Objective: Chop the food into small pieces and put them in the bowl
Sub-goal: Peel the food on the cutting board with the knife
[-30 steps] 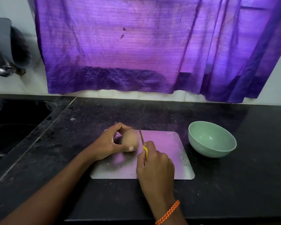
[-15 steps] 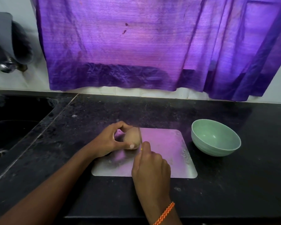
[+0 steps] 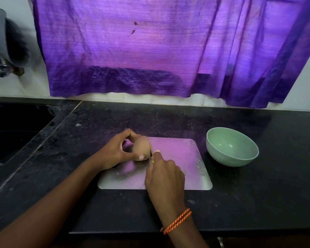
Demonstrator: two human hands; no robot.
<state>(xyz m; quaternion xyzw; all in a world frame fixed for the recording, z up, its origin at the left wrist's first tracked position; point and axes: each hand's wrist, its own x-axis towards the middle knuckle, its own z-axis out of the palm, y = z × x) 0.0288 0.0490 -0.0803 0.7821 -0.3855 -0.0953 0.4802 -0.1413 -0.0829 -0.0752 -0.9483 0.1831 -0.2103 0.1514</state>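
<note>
The potato (image 3: 141, 148) stood on the cutting board (image 3: 177, 169), pinched between the left hand's (image 3: 117, 152) thumb at its near end and curled fingers at its far end. Its long axis ran away from the person, slightly tilted. The right hand (image 3: 164, 173), fingers curled around a yellow-handled knife (image 3: 152, 161), pressed against the potato's right side. The bowl (image 3: 232, 146) sat on the bench (image 3: 258, 194), right of the fingers.

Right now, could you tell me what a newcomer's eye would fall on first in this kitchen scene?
First, the glowing purple curtain filling the wall above the dark counter. Next, the two hands at the middle of the cutting board: the left hand grips a brown potato, and the right hand holds a yellow-handled knife against it. A pale green bowl sits just right of the board.
</note>
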